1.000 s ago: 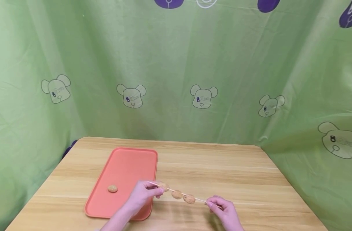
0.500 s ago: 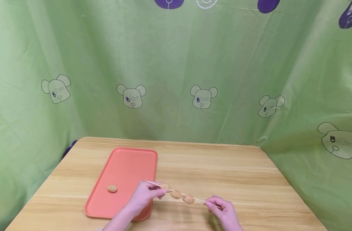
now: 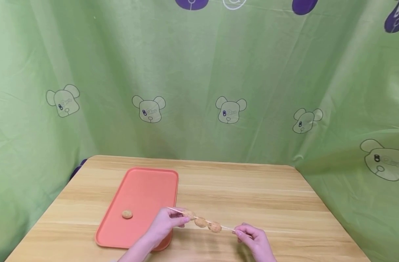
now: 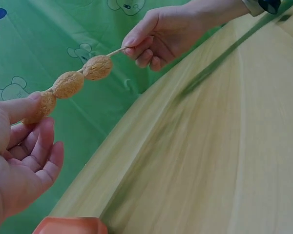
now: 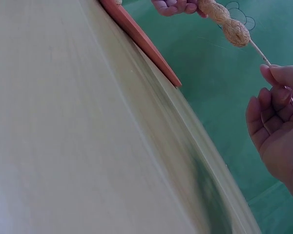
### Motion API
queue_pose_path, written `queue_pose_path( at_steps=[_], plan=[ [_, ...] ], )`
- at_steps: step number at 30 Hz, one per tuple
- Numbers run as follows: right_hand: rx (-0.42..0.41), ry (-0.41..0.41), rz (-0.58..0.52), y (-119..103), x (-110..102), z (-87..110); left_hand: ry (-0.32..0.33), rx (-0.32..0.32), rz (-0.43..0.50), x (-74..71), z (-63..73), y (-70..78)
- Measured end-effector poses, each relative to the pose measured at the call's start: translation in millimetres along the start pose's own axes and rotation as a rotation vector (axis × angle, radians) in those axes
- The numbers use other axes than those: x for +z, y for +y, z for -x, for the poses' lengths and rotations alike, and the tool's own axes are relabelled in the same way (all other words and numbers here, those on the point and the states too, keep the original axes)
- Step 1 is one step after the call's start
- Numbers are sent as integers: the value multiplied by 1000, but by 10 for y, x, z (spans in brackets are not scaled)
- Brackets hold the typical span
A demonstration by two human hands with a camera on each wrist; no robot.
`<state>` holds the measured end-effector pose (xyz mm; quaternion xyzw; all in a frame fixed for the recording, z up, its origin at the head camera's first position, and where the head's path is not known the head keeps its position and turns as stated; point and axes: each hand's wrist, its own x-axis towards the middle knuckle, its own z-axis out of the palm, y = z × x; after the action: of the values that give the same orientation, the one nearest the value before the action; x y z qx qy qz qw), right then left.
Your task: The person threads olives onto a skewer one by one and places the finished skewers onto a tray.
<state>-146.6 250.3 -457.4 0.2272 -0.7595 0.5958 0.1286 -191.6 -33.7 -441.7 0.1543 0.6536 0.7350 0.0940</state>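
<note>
Three brown, rough-skinned oval food balls are threaded on a thin wooden skewer (image 3: 226, 228), held slanted above the table. My left hand (image 3: 165, 222) pinches the leftmost ball (image 4: 40, 107) between thumb and fingers; the skewer's tip sticks out beyond it in the head view. Beside it on the stick are the middle ball (image 4: 68, 84) and the right-hand ball (image 4: 97, 67), close together. At the other end, my right hand (image 3: 254, 240) pinches the skewer with thumb and forefinger, a short bare length away from the balls.
A pink-red rectangular tray (image 3: 147, 185) lies on the left of the wooden table (image 3: 245, 193), partly under my left arm. One loose brown ball (image 3: 127, 214) rests in it. Green curtains (image 3: 189, 138) with bear prints surround the table's back and sides.
My left hand and the leftmost ball have shifted slightly right and down, so that ball sits closer to the middle one. The right hand stays nearly still; the loose ball has not moved.
</note>
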Motion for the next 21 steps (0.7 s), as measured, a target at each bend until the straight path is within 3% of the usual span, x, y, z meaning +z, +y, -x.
queue_pose_path(
  at_steps=[4,8,13,21],
  plan=[
    [5,2,10,27,-15,0,4,-4,4,-22,5,-19],
    [10,65,36,64,-49,17,26,-18,18,-106,23,-17],
    [24,145,44,73,-133,42,78,-24,6,-304,70,9],
    [65,190,90,12,-233,88,195,-23,-64,-691,180,48]
  ],
)
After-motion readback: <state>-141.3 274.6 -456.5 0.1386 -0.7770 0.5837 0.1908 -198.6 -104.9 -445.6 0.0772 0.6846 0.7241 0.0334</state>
